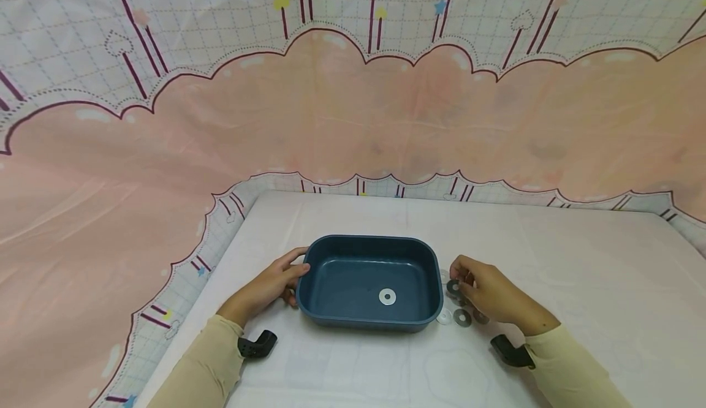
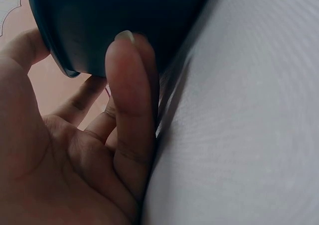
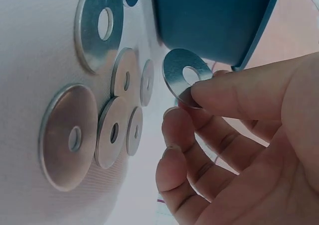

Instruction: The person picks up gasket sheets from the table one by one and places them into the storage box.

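Held washer (image 3: 174,71): a flat metal ring just beyond the right end of the blue tray (image 1: 358,322), outside its wall; it appears raised off the table, though the exact clearance is hard to tell.
Right hand (image 1: 482,288): pinches that ring by its edge between thumb and fingers; it is the nearer hand, being the one that holds it.
Way to the tray: from the right hand, the tray lies directly to the person's left, with only its right wall between ring and interior; a round ring has no long axis of its own, so the tray's counts, and it runs left to right, from one hand to the other.
Loose washers (image 3: 105,138): several lie flat on the table under and beside the right hand, near the tray's right wall, some touching one another.
Washer in the tray (image 1: 388,302): a single pale one, flat on the floor, right of the middle and toward the person.
Left hand (image 1: 270,285): grips the tray's left end, thumb at the rim and fingers against the outside; it is well apart from the held ring.
White table (image 1: 309,371): bears tray and rings.
Backdrop (image 1: 353,126): pink and white patterned cloth, beyond the table.
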{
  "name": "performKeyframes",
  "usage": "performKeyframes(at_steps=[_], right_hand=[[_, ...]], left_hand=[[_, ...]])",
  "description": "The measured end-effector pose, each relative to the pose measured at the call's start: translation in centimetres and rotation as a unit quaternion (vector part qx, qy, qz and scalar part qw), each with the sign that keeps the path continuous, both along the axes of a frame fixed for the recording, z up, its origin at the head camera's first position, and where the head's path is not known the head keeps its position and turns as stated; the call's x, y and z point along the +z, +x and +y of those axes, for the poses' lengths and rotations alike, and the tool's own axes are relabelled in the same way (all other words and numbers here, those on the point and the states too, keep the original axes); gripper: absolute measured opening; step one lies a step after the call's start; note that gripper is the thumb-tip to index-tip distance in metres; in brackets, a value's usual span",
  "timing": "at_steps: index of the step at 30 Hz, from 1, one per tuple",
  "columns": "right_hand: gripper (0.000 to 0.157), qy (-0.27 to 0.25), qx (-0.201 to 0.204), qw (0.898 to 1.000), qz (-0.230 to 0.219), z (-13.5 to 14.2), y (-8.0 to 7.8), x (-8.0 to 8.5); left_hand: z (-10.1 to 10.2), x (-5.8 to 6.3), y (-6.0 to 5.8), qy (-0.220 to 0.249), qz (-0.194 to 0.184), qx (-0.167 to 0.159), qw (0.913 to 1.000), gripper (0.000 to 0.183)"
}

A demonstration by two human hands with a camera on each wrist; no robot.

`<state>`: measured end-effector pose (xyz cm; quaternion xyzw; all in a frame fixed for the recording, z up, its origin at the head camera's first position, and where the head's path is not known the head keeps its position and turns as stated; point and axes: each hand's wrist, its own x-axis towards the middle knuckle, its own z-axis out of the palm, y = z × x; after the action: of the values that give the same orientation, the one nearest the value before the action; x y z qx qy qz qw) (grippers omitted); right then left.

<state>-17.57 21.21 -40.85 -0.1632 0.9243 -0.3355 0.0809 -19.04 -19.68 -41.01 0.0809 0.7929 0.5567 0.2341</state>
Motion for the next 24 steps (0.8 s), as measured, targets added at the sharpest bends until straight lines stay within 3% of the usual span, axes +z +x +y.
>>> performKeyframes(at_steps=[24], right_hand=[[0.022,-0.018,0.001,0.998,0.058,-0.3,0.4,1.0]], left_hand=[[0.2,0.1,0.1,0.000,0.001,0.005,1.0000,0.048]])
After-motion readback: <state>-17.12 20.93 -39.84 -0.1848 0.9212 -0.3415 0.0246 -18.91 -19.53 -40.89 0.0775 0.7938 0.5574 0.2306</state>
